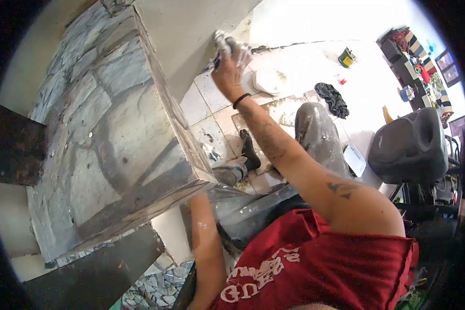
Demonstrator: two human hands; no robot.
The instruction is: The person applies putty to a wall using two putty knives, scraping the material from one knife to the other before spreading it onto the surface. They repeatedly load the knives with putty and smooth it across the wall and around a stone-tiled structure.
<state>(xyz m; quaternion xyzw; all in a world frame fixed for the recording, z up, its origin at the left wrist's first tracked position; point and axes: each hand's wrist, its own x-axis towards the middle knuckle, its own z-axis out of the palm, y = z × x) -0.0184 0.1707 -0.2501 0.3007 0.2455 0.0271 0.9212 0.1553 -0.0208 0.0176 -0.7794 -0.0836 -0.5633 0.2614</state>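
My right hand [230, 70], smeared with white, is closed around a crumpled whitish rag [223, 40] and presses it near the bottom of the pale wall [186, 31]. A dark band circles that wrist. My left forearm [207, 243] reaches behind the stone-patterned slab [139, 124] on the left, and the slab's corner hides the left hand. Just beyond my right wrist, a white round container [269, 81] stands on the tiled floor [207, 132].
The slab's edge juts close to my arms. A black crumpled bag [331, 101] and a yellow-black bucket [347, 58] are on the floor. At the right stands a grey chair [409, 146]. My bent knee [319, 132] and dark-covered foot [249, 150] are below.
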